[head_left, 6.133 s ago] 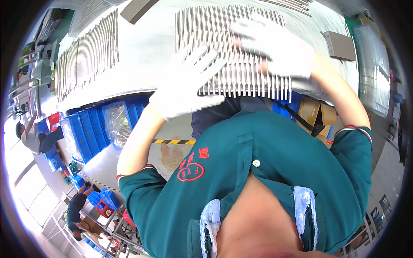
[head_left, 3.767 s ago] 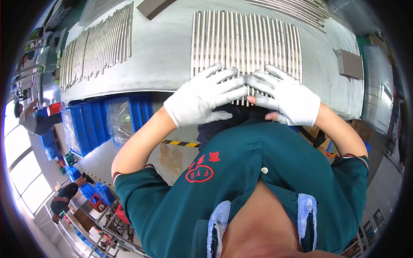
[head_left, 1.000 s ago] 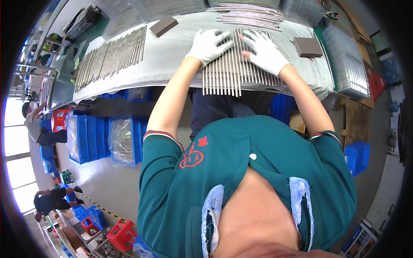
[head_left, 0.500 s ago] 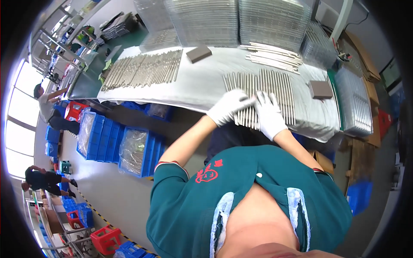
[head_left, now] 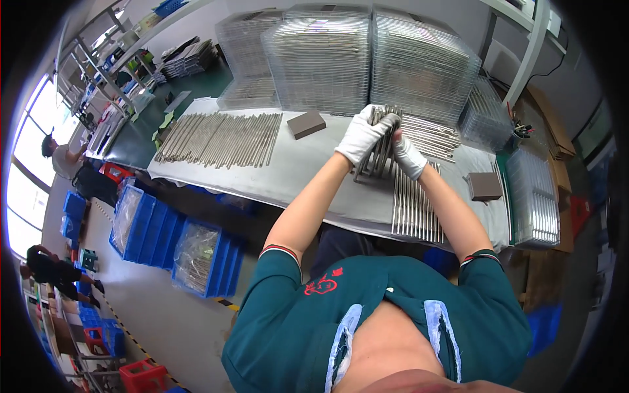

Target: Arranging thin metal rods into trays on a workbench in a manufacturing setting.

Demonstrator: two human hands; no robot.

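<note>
**Bundle in both hands, a row still lying by me**

In the head view, the work looked partway along to me. One tilted bundle of slim, silver-coloured metal rods (head_left: 375,157) was gathered in my hands above the near middle of the pale cloth-covered table (head_left: 314,187). Left flat, at the near edge just right of the bundle, was a side-by-side row of similar silver rods (head_left: 416,206), partly under my right forearm. A looser silver pile (head_left: 429,137) lay beyond it, and a broad spread of silver rods (head_left: 219,139) covered the left part of the cloth. Clear plastic stacked trays (head_left: 318,62) stood along the far side.

My white-gloved left hand (head_left: 359,137) was closed round the bundle, fingers wrapped across its upper part. My white-gloved right hand (head_left: 409,157) gripped it from the right, thumb tip bare; its other fingers were mostly hidden. I couldn't tell whether the bundle's lower ends touched the cloth.
</note>
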